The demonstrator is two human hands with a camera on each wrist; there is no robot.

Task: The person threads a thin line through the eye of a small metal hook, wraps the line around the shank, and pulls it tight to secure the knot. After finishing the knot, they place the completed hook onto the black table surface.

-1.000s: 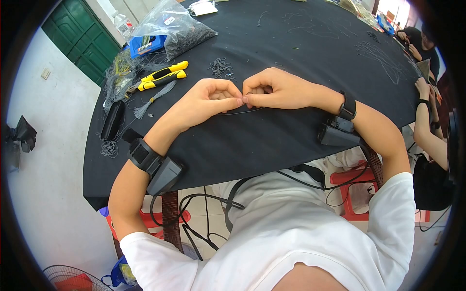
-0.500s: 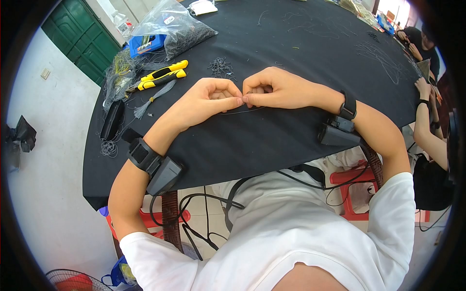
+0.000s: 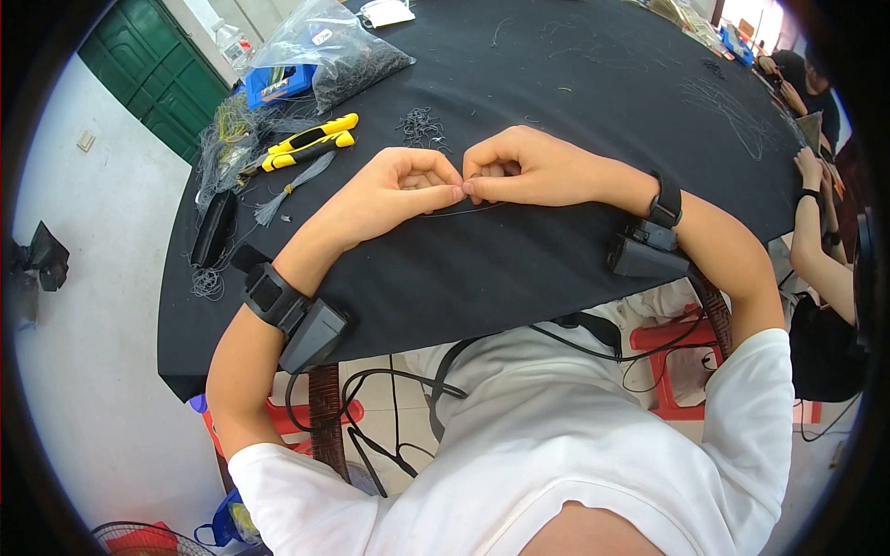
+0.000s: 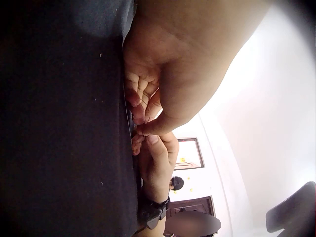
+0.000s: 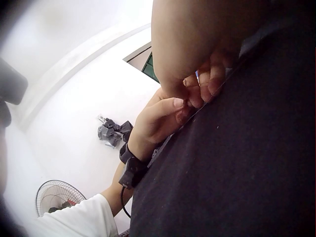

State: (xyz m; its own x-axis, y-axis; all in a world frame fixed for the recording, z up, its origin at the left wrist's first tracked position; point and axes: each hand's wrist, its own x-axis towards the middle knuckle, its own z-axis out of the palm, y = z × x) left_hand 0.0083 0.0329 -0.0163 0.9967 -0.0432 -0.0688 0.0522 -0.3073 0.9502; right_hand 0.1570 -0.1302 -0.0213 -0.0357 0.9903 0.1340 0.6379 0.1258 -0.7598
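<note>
Over the near part of the black-covered table, both hands meet fingertip to fingertip. Thumb and curled fingers of my left hand pinch a thin grey cord; its thin length bows out just below the hands. My right hand pinches at the same spot, thumb tip against the left thumb tip. In the left wrist view the right hand comes up beneath the left thumb. What sits between the fingertips is mostly hidden. Just beyond the hands lies a small heap of dark grey cord pieces.
To the left lie yellow-and-black pliers, a tied bundle of grey strands, a black case and tangled strands. Behind them stand a blue box and a clear bag of dark pieces. Another person works at the right.
Both hands keep their pinch at the same place. Only a very slight shift of the right hand's knuckles shows.
</note>
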